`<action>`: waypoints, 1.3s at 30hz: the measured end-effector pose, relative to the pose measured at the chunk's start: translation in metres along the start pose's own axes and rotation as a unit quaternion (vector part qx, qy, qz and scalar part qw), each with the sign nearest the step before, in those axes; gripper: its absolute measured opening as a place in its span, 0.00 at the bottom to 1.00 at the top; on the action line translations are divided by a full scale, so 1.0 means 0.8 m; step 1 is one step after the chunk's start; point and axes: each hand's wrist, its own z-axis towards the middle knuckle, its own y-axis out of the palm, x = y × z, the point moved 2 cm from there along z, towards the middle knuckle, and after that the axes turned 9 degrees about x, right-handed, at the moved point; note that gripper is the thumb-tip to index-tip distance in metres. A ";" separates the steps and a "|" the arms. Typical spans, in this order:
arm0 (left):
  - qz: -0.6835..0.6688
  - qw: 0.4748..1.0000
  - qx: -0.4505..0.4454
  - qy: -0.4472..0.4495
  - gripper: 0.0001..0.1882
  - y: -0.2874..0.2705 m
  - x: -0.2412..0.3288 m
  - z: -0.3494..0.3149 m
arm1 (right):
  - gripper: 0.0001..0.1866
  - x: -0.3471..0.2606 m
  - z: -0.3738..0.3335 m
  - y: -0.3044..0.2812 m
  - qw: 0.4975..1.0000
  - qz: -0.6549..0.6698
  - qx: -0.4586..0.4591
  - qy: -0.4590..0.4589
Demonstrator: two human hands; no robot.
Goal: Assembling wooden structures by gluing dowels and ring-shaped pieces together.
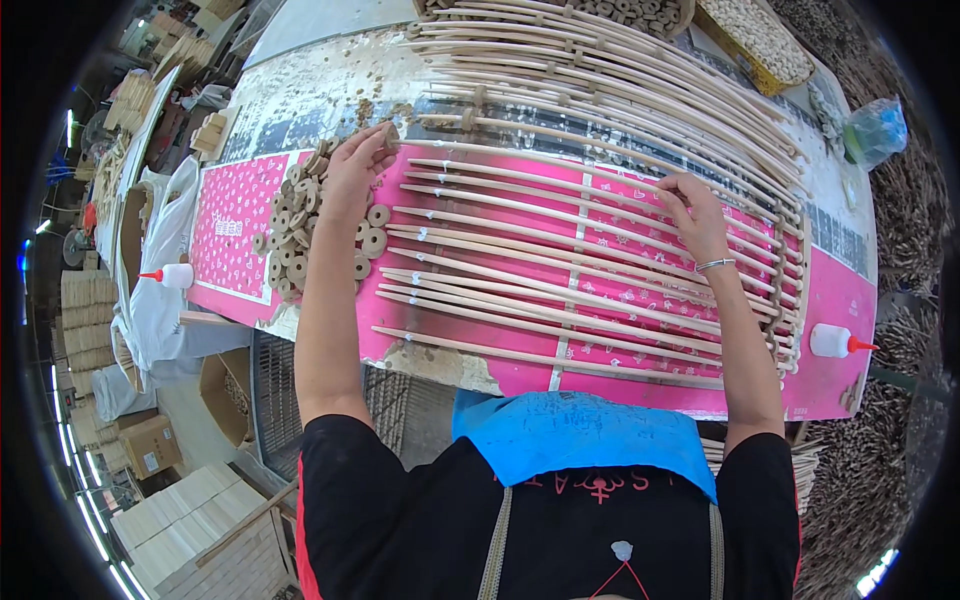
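Observation:
In my left hand (358, 172), thumb and fingers pinch a round wooden disc (391, 137) with a hole. This disc is at the left end of a thin wooden rod (520, 153). My right hand (697, 215) has its fingers curled on that rod farther right; the exact contact is hard to see. Several more pale rods (480, 215) lie side by side on the pink tabletop, some with white, glue-like dabs near their left ends. Beside my left forearm is a heap of loose wooden discs (292, 232). Farther back, rods carry discs (468, 119) along them.
White squeeze bottles with red tips stand at the left (176, 276) and lie at the right (830, 341). At the far right are a yellow-edged box (755, 45) of small pale pieces and a bluish plastic bag (876, 132). A blue apron (590, 435) meets the table's near edge.

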 end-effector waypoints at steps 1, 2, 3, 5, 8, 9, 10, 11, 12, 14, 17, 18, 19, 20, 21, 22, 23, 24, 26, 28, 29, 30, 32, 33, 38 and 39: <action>-0.012 1.000 0.000 -0.010 0.18 -0.002 0.001 0.000 | 0.08 0.001 0.001 0.000 1.000 0.000 0.000 0.001; -0.024 1.000 0.001 -0.020 0.18 -0.004 0.000 0.001 | 0.08 0.001 0.002 0.000 1.000 0.002 0.000 0.004; -0.023 1.000 0.001 -0.021 0.18 -0.004 -0.001 0.001 | 0.08 0.002 0.003 0.000 1.000 0.003 0.000 0.007; -0.051 0.998 0.006 -0.029 0.18 -0.003 -0.003 -0.001 | 0.07 0.002 0.003 0.000 1.000 -0.002 0.001 0.009; -0.088 0.995 0.010 -0.036 0.17 -0.002 -0.007 0.000 | 0.07 0.002 0.004 -0.001 1.000 0.000 0.001 0.005; -0.087 0.995 0.011 -0.037 0.17 -0.003 -0.008 0.000 | 0.07 0.002 0.005 -0.001 1.000 0.008 0.001 0.000; -0.093 0.995 0.015 -0.039 0.17 -0.003 -0.009 0.000 | 0.07 0.003 0.005 0.000 1.000 0.007 0.001 0.002; -0.099 0.994 0.019 -0.041 0.17 -0.002 -0.009 0.000 | 0.07 0.002 0.005 0.001 1.000 0.007 0.003 0.001; -0.098 0.994 0.018 -0.042 0.17 -0.002 -0.010 -0.001 | 0.07 0.002 0.006 0.002 1.000 0.007 0.004 0.000; -0.116 0.992 0.006 -0.047 0.17 0.002 -0.007 -0.004 | 0.07 0.004 0.008 0.000 1.000 0.003 0.003 -0.002; -0.117 0.992 0.005 -0.043 0.23 0.016 -0.005 -0.009 | 0.07 0.003 0.009 -0.001 1.000 0.003 -0.003 -0.012; -0.117 0.992 0.006 -0.043 0.23 0.024 -0.007 -0.012 | 0.07 0.002 0.009 -0.001 1.000 0.005 -0.007 -0.019; -0.100 0.994 0.015 -0.040 0.28 0.034 -0.012 -0.015 | 0.07 -0.001 0.009 0.000 1.000 0.005 -0.008 -0.019; -0.083 0.996 0.025 -0.036 0.32 0.041 -0.014 -0.018 | 0.07 -0.004 0.009 0.002 1.000 0.019 -0.015 -0.013; -0.076 0.997 0.015 -0.027 0.42 0.045 -0.013 -0.020 | 0.08 -0.008 0.009 0.005 0.999 0.034 -0.022 -0.008; -0.076 0.997 0.012 -0.029 0.42 0.056 -0.014 -0.025 | 0.08 -0.010 0.009 0.006 0.999 0.032 -0.021 -0.006; -0.056 0.998 0.034 -0.018 0.41 0.066 -0.014 -0.031 | 0.08 -0.012 0.009 0.007 0.999 0.038 -0.014 0.005; -0.036 0.998 0.056 -0.006 0.40 0.073 -0.013 -0.035 | 0.08 -0.011 0.010 0.007 0.999 0.043 -0.007 0.016; -0.040 0.998 0.052 -0.003 0.47 0.079 -0.013 -0.034 | 0.07 -0.002 0.013 0.007 0.999 0.041 0.024 -0.009; -0.047 0.997 0.065 0.018 0.54 0.089 -0.013 -0.034 | 0.07 0.003 0.013 0.001 0.999 -0.009 0.033 -0.023; -0.045 0.997 0.058 0.032 0.56 0.089 -0.020 -0.028 | 0.07 0.005 0.016 0.000 0.999 -0.015 0.039 -0.019; -0.021 0.997 0.063 0.051 0.57 0.079 -0.028 -0.020 | 0.09 0.005 0.022 0.003 0.995 -0.076 0.022 -0.054; 0.062 0.994 0.073 0.043 0.59 0.093 -0.030 -0.018 | 0.13 0.017 0.015 0.002 0.990 -0.122 0.029 -0.065; 0.032 0.996 0.062 0.053 0.57 0.092 -0.024 -0.026 | 0.13 0.015 0.014 0.012 0.992 -0.096 0.044 -0.072; 0.050 0.995 0.047 0.078 0.47 0.082 -0.023 -0.022 | 0.10 0.000 0.021 0.021 0.998 -0.052 0.032 -0.028; 0.057 0.995 0.031 0.079 0.46 0.092 -0.025 -0.018 | 0.10 0.007 0.020 0.017 0.997 -0.061 0.029 -0.027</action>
